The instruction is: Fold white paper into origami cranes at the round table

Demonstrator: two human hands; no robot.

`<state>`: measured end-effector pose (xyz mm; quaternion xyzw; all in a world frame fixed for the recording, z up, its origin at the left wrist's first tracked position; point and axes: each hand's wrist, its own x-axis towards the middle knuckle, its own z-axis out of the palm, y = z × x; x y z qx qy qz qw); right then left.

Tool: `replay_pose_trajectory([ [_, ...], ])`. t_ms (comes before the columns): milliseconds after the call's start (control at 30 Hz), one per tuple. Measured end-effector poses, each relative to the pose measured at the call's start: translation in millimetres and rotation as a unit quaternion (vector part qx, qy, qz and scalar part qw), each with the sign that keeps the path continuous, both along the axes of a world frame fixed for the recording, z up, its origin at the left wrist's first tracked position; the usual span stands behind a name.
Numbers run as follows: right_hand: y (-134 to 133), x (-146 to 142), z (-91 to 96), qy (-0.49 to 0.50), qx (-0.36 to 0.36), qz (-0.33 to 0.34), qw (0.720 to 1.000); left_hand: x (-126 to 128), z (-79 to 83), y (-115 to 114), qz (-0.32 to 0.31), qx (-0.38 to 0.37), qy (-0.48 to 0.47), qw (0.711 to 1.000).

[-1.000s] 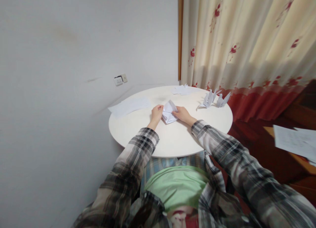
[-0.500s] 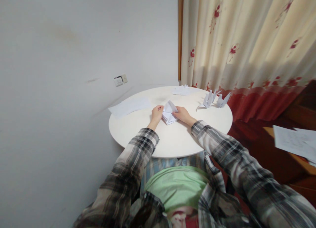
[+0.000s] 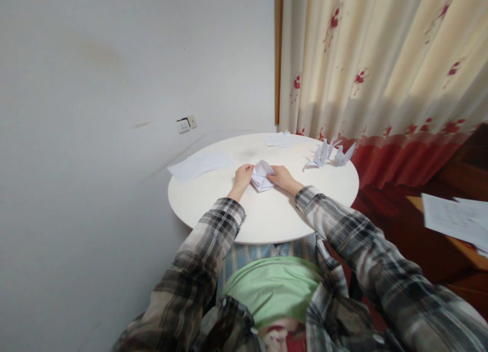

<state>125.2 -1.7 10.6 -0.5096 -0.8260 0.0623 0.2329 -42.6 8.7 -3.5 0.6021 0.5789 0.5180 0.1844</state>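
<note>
A folded white paper [image 3: 263,184] sits around the middle of the round table [image 3: 267,222], one flap raised on the side toward the table's far edge. It lies directly between the two hands, its left corner at the left hand [image 3: 243,177] and its right side at the right hand [image 3: 283,179]. The left hand is curled, thumb and fingers pinching that corner; the right hand grips the opposite side with its thumb over the paper, its other fingers partly hidden. Both forearms, in plaid sleeves [image 3: 204,237], come in over the table's near edge and angle inward. White tabletop stretches from the hands to that near edge, and more of it separates the right hand from two upright folded paper shapes [image 3: 323,153] by the table's right rim. Loose sheets [image 3: 200,165] lie at the table's left edge, and crumpled-looking paper [image 3: 280,139] lies near its far edge. A wall [image 3: 114,199] runs along the table's left side; a curtain [image 3: 358,47] hangs beyond its far right.
</note>
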Motion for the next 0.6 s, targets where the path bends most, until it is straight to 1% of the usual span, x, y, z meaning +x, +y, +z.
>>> replay_pose_trajectory([
  [200,-1.5,-0.5,0.4,-0.013,0.002,-0.001,1.000,-0.9,-5.4,1.8,-0.016,-0.012,0.018,1.000],
  [333,-2.4,0.1,1.4,-0.013,-0.001,-0.006,1.000,-1.1,-7.3,3.1,-0.018,-0.034,0.019,0.999],
  [400,-3.1,0.6,1.7,-0.013,-0.002,-0.017,1.000,-1.6,-7.8,3.8,-0.021,-0.028,0.028,0.999],
  [533,-3.8,1.3,1.5,-0.013,-0.002,-0.043,0.999,-2.6,-8.7,4.7,-0.007,0.006,0.044,0.999],
  [600,-3.5,1.3,1.2,-0.013,-0.004,-0.046,0.999,-2.4,-9.0,4.3,-0.017,0.004,0.046,0.999],
])
